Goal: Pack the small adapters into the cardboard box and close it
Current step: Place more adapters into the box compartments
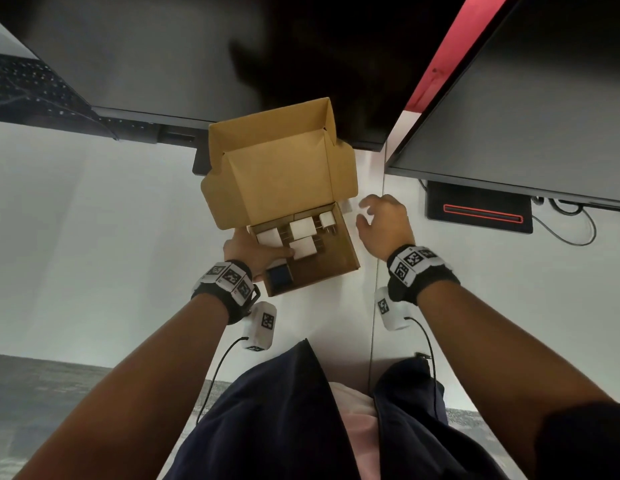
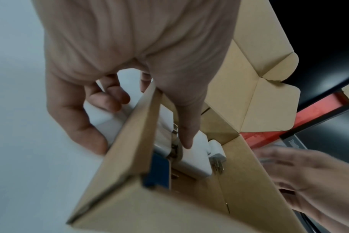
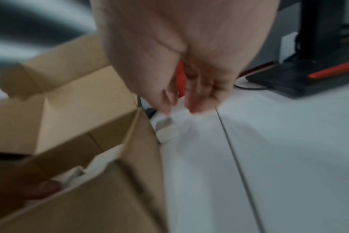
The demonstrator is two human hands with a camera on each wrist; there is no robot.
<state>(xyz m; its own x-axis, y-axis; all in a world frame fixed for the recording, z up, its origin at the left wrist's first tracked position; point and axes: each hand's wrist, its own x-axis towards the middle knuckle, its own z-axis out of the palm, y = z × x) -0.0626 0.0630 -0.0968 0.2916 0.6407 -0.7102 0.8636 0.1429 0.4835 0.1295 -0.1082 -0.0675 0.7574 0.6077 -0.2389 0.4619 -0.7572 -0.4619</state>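
The cardboard box (image 1: 350, 244) stands open on the white table, its lid (image 1: 280, 174) raised at the back. Inside lie several white adapters (image 1: 301, 227) and a dark blue one (image 1: 280, 276). My left hand (image 1: 256, 249) grips the box's left wall (image 2: 130, 141): the thumb (image 2: 186, 138) is inside, on a white adapter (image 2: 195, 157), and the fingers curl over a white block (image 2: 104, 121) outside. My right hand (image 1: 367, 213) hovers right of the box with loose fingers (image 3: 195, 104), holding nothing. Under it a small white adapter (image 3: 166, 130) lies on the table by the box's far right corner (image 1: 348, 205).
Two dark monitors hang over the back of the table. A black monitor base with a red strip (image 1: 478, 211) and cables (image 1: 571, 226) sit at the right. A laptop keyboard (image 1: 31, 88) is at far left. A seam (image 1: 377, 271) runs down the table.
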